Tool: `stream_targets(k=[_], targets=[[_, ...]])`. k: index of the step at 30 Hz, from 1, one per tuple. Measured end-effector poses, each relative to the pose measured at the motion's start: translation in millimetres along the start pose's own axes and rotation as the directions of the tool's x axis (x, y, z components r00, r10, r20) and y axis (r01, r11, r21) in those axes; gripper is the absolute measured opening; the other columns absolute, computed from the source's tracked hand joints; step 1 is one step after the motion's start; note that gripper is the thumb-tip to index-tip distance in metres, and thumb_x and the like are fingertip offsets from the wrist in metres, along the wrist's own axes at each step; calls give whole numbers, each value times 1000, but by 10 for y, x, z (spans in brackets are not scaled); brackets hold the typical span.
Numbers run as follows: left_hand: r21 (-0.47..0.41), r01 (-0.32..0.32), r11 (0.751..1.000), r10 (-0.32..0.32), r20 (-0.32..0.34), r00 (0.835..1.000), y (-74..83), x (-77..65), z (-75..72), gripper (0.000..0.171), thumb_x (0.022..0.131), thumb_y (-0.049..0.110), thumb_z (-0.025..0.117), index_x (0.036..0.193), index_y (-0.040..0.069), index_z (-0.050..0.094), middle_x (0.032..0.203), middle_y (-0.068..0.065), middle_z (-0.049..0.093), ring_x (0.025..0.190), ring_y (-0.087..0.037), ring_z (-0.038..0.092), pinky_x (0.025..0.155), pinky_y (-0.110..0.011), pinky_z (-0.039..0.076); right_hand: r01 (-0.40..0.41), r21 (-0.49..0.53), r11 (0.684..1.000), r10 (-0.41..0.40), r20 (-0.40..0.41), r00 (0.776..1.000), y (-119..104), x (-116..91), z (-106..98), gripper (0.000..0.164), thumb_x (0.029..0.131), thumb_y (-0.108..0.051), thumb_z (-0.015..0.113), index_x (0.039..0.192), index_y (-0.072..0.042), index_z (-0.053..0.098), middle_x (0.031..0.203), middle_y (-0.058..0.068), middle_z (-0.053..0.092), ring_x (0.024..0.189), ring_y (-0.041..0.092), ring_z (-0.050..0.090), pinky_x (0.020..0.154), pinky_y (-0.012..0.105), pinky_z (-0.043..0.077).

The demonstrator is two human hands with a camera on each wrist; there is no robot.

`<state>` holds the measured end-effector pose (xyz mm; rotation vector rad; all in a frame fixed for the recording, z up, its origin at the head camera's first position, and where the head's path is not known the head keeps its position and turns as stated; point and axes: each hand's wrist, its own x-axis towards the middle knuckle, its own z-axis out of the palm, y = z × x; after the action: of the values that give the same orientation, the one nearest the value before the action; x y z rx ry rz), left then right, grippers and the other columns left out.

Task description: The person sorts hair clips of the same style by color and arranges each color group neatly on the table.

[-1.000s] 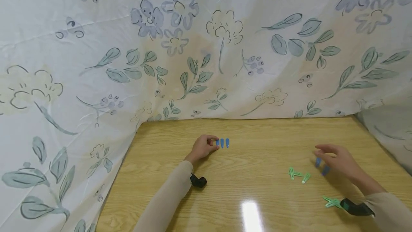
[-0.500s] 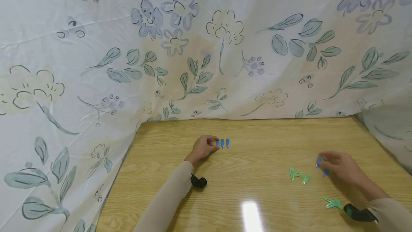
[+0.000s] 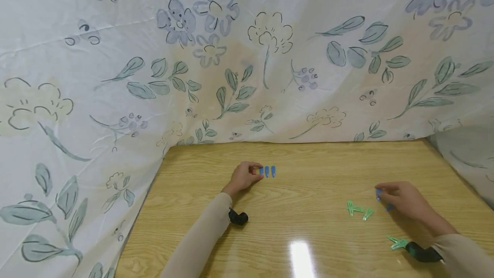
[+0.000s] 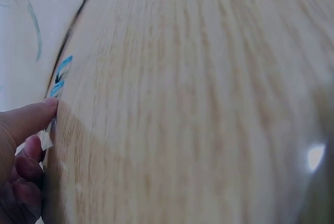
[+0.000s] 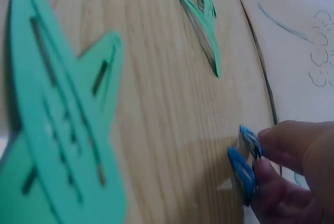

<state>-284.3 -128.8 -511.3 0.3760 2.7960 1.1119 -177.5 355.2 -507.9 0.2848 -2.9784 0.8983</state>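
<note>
Three blue snap hair clips stand side by side in a row near the back of the table. My left hand [image 3: 244, 175] pinches the leftmost clip [image 3: 261, 171] at its ends, between thumb and index finger. The other two, a middle clip [image 3: 267, 172] and a right clip [image 3: 273, 171], lie just beyond the fingertips. On the right side, my right hand [image 3: 407, 200] pinches another blue hair clip [image 3: 378, 194] by thumb and index finger. Close beside it lies one more blue hair clip [image 5: 242, 174], partly covered by the hand in the head view.
Several green hair clips [image 3: 350, 208] lie left of my right hand. Crossed green clips [image 5: 68, 104] lie near the right wrist, beside the black wrist camera [image 3: 422, 252]. The wooden table [image 3: 308, 200] ends at a hanging floral cloth [image 3: 247, 76] behind and at the sides.
My right hand has come down toward the table; its fingers now close on a blue hair clip, which has shifted slightly left. My left hand has stayed in place.
</note>
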Motion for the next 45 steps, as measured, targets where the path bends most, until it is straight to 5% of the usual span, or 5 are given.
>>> stream_targets(k=[11, 21, 29, 37, 45], targets=[[3, -10, 1000, 11, -5, 1000, -24, -5, 39, 31, 91, 23, 78, 121, 15, 75, 73, 5, 56, 61, -8, 43, 57, -22, 33, -58, -57, 997, 59, 7, 998, -117, 37, -22, 31, 92, -19, 72, 112, 5, 72, 95, 18, 74, 87, 33, 69, 69, 48, 53], [-27, -14, 1000, 13, -7, 1000, -36, 7, 59, 32, 91, 22, 77, 121, 14, 74, 75, 2, 61, 61, -9, 46, 57, -23, 36, -72, 54, 996, 71, 16, 997, -71, 33, -29, 31, 95, -15, 69, 118, 5, 69, 101, 21, 73, 75, -3, 56, 60, 23, 45], [-23, -6, 1000, 6, 0, 1000, -59, -3, 45, 33, 91, 23, 77, 122, 15, 74, 76, 3, 61, 62, -9, 46, 58, -23, 36, -43, 133, 990, 46, -20, 999, -192, 91, -5, 32, 98, -13, 65, 123, 7, 67, 105, 23, 71, 99, 41, 68, 64, 21, 48], [-19, -15, 1000, 15, -8, 1000, -18, -22, 5, 32, 90, 22, 78, 121, 14, 74, 76, 2, 61, 62, -9, 46, 58, -23, 36, -46, 241, 970, 49, -6, 999, -405, 217, 62, 33, 100, -16, 63, 124, 7, 66, 114, 28, 70, 87, -9, 54, 64, 23, 50], [-26, -13, 1000, 13, -5, 1000, -8, -27, 8, 32, 90, 22, 78, 121, 13, 74, 75, 3, 60, 62, -9, 45, 58, -23, 36, 4, 307, 952, 12, -51, 999, -620, 364, 171, 32, 96, -13, 68, 121, 7, 68, 105, 23, 71, 87, -15, 52, 58, 23, 50]])
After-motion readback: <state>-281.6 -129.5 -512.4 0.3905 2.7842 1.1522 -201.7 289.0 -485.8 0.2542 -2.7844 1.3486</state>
